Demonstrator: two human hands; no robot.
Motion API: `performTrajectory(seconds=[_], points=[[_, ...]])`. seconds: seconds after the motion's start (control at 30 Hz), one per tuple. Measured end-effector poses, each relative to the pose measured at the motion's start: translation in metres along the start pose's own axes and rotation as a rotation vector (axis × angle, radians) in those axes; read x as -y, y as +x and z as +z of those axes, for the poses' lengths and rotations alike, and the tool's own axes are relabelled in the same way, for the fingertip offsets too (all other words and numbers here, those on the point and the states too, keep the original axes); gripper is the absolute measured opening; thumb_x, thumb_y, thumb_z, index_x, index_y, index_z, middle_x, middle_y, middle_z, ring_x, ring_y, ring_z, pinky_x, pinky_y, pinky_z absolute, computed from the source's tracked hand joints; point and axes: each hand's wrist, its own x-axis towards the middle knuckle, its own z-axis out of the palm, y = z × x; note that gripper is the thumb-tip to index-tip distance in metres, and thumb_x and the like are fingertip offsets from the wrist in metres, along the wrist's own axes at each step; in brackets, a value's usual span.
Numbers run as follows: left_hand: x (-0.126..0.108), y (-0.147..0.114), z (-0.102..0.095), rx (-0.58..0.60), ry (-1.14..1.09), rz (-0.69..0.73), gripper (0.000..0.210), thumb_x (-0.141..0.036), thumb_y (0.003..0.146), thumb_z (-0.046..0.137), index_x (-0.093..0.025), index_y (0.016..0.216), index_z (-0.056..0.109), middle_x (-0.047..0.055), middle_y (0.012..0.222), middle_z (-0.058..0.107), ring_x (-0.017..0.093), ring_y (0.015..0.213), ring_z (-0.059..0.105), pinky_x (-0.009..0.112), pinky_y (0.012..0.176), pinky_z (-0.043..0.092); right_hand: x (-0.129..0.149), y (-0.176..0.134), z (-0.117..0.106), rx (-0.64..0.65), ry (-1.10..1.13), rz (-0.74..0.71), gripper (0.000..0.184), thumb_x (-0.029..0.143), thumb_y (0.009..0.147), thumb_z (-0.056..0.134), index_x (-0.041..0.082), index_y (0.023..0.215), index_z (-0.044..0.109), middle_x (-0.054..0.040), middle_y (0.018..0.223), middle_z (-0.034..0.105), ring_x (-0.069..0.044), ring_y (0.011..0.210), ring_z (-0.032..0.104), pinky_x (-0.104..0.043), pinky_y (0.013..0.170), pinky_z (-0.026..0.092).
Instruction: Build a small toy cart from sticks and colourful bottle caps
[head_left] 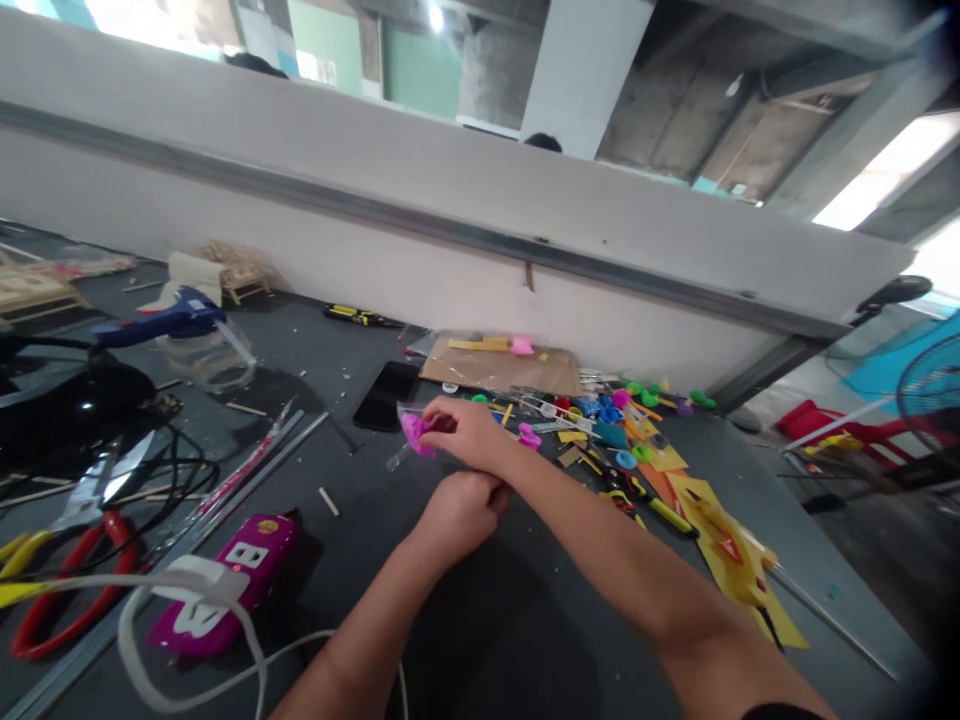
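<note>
My right hand (469, 435) reaches across over my left wrist area, its thumb and fingers pinched on a small bright pink piece in clear plastic (415, 430). The exact kind of the pink piece is too blurred to tell. Just below, my left hand (463, 512) is curled closed, close under the right wrist; whatever its fingers hold, if anything, is hidden. A black phone (386, 395) lies flat behind the pinched piece. To the right of my right hand lies another small pink piece (529, 436).
At left are a magenta power strip (262, 560) with a white plug and cable, red-handled scissors (82, 580), and a blue-handled spray bottle (202, 340). Colourful small parts (600, 410), a brown cardboard piece (495, 368) and yellow sheets (712, 540) lie at right. A white partition (375, 250) stands behind.
</note>
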Motion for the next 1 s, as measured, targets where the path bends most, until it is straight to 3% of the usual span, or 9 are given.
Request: performTrajectory(seconds=[0.07, 0.13, 0.2, 0.27, 0.33, 0.47, 0.67, 0.87, 1.0], points=[[-0.007, -0.006, -0.014, -0.115, 0.117, 0.083, 0.027, -0.026, 0.08, 0.046, -0.019, 0.058, 0.059, 0.003, 0.057, 0.058, 0.014, 0.057, 0.053, 0.026, 0.061, 0.041, -0.006, -0.019, -0.008, -0.136, 0.179, 0.123, 0.022, 0.036, 0.075, 0.063, 0.02, 0.088, 0.057, 0.0029, 0.074, 0.062, -0.011, 0.067, 0.058, -0.022, 0.063, 0.043], [-0.012, -0.011, -0.026, -0.37, 0.101, 0.141, 0.025, -0.027, 0.079, 0.049, -0.019, 0.056, 0.055, 0.001, 0.055, 0.052, 0.012, 0.056, 0.049, 0.025, 0.061, 0.042, -0.008, -0.036, -0.013, -0.208, 0.304, 0.211, 0.024, 0.039, 0.072, 0.065, 0.02, 0.085, 0.057, 0.0035, 0.07, 0.06, -0.011, 0.062, 0.056, -0.021, 0.055, 0.043], [-0.012, -0.011, -0.033, -0.664, 0.023, 0.13, 0.01, -0.028, 0.075, 0.057, -0.019, 0.07, 0.058, 0.001, 0.067, 0.055, 0.014, 0.064, 0.052, 0.027, 0.065, 0.045, -0.007, -0.052, -0.015, -0.223, 0.36, 0.254, 0.023, 0.039, 0.071, 0.065, 0.021, 0.083, 0.057, 0.0037, 0.068, 0.059, -0.011, 0.059, 0.054, -0.02, 0.05, 0.042], [-0.008, -0.007, -0.035, -0.773, -0.079, 0.045, 0.03, -0.031, 0.07, 0.064, -0.018, 0.096, 0.057, 0.005, 0.092, 0.059, 0.017, 0.082, 0.057, 0.03, 0.074, 0.049, -0.003, -0.064, -0.015, -0.244, 0.336, 0.262, 0.021, 0.037, 0.072, 0.064, 0.021, 0.083, 0.057, 0.0036, 0.069, 0.058, -0.011, 0.06, 0.055, -0.02, 0.051, 0.043], [-0.004, -0.001, -0.034, -0.687, -0.15, -0.024, 0.045, -0.034, 0.066, 0.067, -0.018, 0.107, 0.055, 0.007, 0.106, 0.058, 0.019, 0.092, 0.058, 0.033, 0.079, 0.05, 0.002, -0.073, -0.013, -0.274, 0.277, 0.244, 0.017, 0.033, 0.073, 0.064, 0.021, 0.083, 0.058, 0.0031, 0.07, 0.059, -0.012, 0.063, 0.056, -0.021, 0.056, 0.045], [0.003, 0.006, -0.031, -0.484, -0.256, -0.125, 0.034, -0.039, 0.074, 0.059, -0.018, 0.101, 0.063, 0.007, 0.101, 0.065, 0.018, 0.085, 0.063, 0.031, 0.075, 0.052, 0.008, -0.082, -0.01, -0.33, 0.247, 0.224, 0.016, 0.028, 0.074, 0.063, 0.021, 0.087, 0.06, 0.0015, 0.077, 0.063, -0.013, 0.07, 0.059, -0.024, 0.065, 0.047], [0.004, 0.005, -0.033, -0.468, -0.274, -0.225, 0.035, -0.044, 0.074, 0.059, -0.019, 0.097, 0.068, 0.005, 0.093, 0.071, 0.019, 0.083, 0.064, 0.031, 0.076, 0.05, 0.009, -0.085, -0.013, -0.353, 0.259, 0.191, 0.022, 0.026, 0.075, 0.064, 0.025, 0.097, 0.065, -0.0002, 0.09, 0.067, -0.015, 0.082, 0.062, -0.028, 0.075, 0.049], [0.012, 0.008, -0.028, -0.485, -0.347, -0.264, 0.041, -0.045, 0.071, 0.061, -0.016, 0.098, 0.067, 0.006, 0.087, 0.07, 0.018, 0.075, 0.062, 0.029, 0.07, 0.051, 0.005, -0.086, -0.008, -0.409, 0.522, 0.312, 0.015, 0.031, 0.073, 0.063, 0.023, 0.086, 0.066, 0.0004, 0.076, 0.065, -0.014, 0.062, 0.061, -0.025, 0.052, 0.053], [0.016, 0.01, -0.024, -0.519, -0.445, -0.29, 0.039, -0.045, 0.072, 0.061, -0.015, 0.096, 0.067, 0.005, 0.081, 0.068, 0.015, 0.067, 0.061, 0.027, 0.064, 0.051, 0.004, -0.084, -0.004, -0.419, 0.764, 0.368, 0.014, 0.03, 0.069, 0.066, 0.021, 0.08, 0.063, 0.0022, 0.064, 0.061, -0.014, 0.059, 0.061, -0.024, 0.046, 0.052]])
